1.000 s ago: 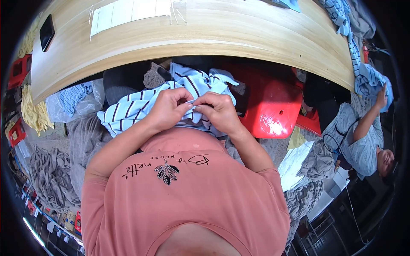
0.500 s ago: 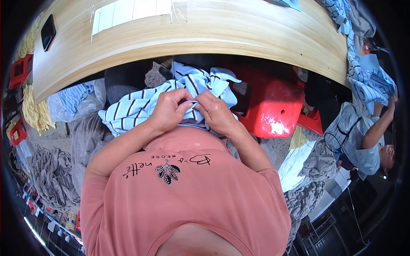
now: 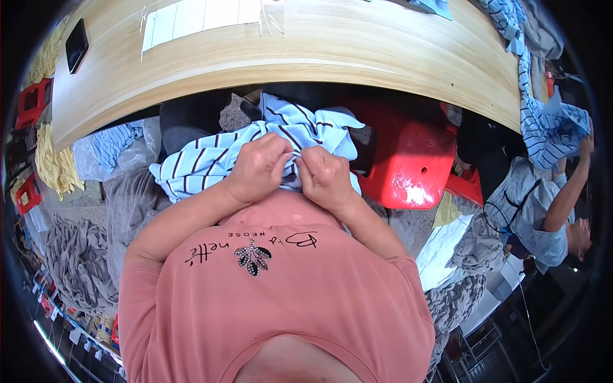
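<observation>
One long wooden table (image 3: 306, 57) curves across the top, and a red plastic stool (image 3: 408, 159) stands below it. Under its edge, the blue-and-white striped garment (image 3: 211, 156) lies on the lap. Left hand (image 3: 258, 169) and right hand (image 3: 325, 179) touch, their fingers pinching its bunched cloth.

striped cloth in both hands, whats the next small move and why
Probably draw the hands a little apart to open the pinched spot. The left hand and right hand are both shut on the striped cloth, knuckles almost touching, and the cloth is bunched between them, hiding whatever the fingers work at.
</observation>
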`<action>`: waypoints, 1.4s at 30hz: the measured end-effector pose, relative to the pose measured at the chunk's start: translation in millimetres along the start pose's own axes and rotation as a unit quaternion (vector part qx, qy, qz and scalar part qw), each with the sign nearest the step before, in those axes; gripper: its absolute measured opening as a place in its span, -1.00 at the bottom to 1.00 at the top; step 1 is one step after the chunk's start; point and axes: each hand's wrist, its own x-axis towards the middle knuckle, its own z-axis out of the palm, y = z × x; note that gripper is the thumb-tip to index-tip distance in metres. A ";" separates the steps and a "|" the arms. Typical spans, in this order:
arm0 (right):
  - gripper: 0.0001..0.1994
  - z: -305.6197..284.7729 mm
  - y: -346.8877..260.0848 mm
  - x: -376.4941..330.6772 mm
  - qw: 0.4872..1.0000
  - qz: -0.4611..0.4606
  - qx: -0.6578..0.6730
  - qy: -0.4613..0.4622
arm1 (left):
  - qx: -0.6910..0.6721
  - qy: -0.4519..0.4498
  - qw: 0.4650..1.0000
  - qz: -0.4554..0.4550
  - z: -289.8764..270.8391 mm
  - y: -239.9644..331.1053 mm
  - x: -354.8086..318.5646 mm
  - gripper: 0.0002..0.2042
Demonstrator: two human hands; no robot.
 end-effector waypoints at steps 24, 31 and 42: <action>-0.76 -3.8 25.3 -19.4 0.991 -0.043 -0.038 0.121 | 0.238 -0.187 0.950 0.077 24.9 2.0 51.3 -0.81; -0.73 -10.7 34.6 -22.4 0.987 -0.056 0.008 0.148 | 0.061 -0.165 0.983 -0.043 16.4 -1.0 58.9 -0.94; -0.71 -21.0 26.8 -11.2 0.975 -0.110 0.036 0.189 | -0.230 -0.184 0.919 -0.262 10.0 15.7 68.5 -0.97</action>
